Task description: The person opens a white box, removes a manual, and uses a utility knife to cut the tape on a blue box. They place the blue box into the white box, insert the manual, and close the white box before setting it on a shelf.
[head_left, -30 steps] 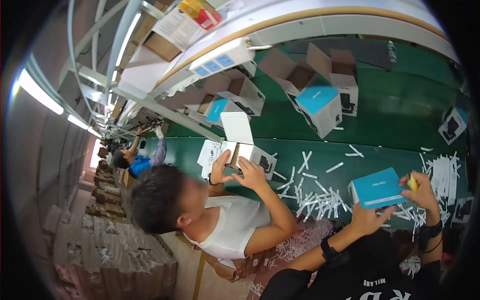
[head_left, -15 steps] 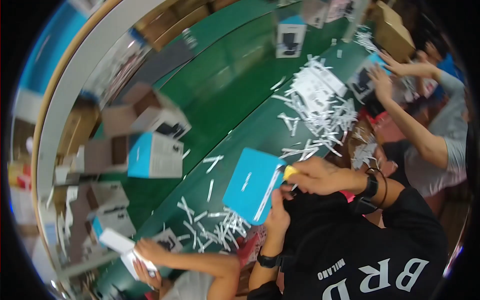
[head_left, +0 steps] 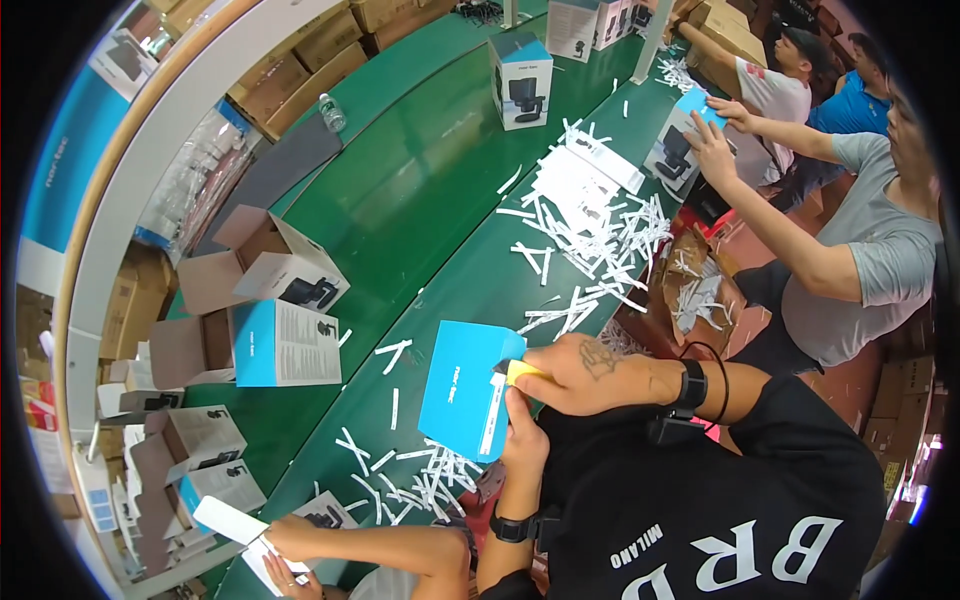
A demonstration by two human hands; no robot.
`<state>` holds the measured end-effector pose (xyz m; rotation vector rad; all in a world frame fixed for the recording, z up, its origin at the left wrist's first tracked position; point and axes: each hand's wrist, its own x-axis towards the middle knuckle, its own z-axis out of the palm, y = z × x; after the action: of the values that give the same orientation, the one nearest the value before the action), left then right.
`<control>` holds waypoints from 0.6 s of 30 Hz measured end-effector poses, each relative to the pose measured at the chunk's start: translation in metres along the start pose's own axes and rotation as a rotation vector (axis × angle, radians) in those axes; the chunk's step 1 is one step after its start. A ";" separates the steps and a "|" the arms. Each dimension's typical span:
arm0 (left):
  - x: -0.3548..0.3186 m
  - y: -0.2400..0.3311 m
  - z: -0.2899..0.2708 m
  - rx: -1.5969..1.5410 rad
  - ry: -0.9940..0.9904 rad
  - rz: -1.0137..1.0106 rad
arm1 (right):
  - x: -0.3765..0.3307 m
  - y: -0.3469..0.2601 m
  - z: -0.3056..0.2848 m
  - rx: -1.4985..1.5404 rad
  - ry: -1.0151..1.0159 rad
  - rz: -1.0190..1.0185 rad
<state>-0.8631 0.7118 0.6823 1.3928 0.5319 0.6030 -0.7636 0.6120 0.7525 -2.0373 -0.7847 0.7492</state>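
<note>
My left hand [head_left: 524, 436] grips the lower right edge of a blue carton [head_left: 462, 385], its thumb raised along that edge. A white paper strip [head_left: 492, 418] with print lies along the carton's right edge. In my right hand [head_left: 585, 372] is a small yellow cutter [head_left: 522, 371] with a dark tip, held at the upper end of this strip. The fingers behind the carton are hidden. Below and left of the carton, several loose white strips [head_left: 435, 485] lie scattered on the green table [head_left: 400, 300].
A heap of white strips and leaflets [head_left: 590, 200] lies beyond the carton. Opened boxes [head_left: 285, 345] stand at left, a closed box [head_left: 520, 85] farther back. One co-worker's hands [head_left: 290, 550] handle a white box at lower left; another's [head_left: 715, 135] touch a box at right.
The carton has shifted left in view as the whole view moved. The yellow cutter has come from beside the carton's upper right corner onto the strip's upper end.
</note>
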 end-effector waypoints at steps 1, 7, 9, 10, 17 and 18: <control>0.001 0.000 0.000 -0.036 0.025 -0.009 | 0.000 -0.006 -0.003 -0.418 0.139 -0.151; 0.003 -0.026 -0.036 0.092 -0.300 -0.063 | 0.012 -0.015 -0.002 -0.314 0.343 -0.309; 0.011 -0.013 -0.030 0.013 -0.319 -0.038 | 0.020 -0.009 0.003 -0.166 0.314 -0.464; 0.014 -0.008 -0.031 -0.004 -0.317 -0.031 | 0.018 -0.007 -0.002 -0.156 0.298 -0.473; 0.013 0.001 -0.038 -0.165 -0.228 -0.205 | 0.009 0.026 -0.101 -0.259 -0.149 -0.360; 0.010 0.002 -0.037 -0.158 -0.218 -0.211 | 0.018 0.022 -0.091 -0.250 -0.159 -0.363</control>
<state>-0.8805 0.7458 0.6801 1.2170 0.4392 0.3116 -0.6805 0.5722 0.7751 -1.9845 -1.3551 0.6325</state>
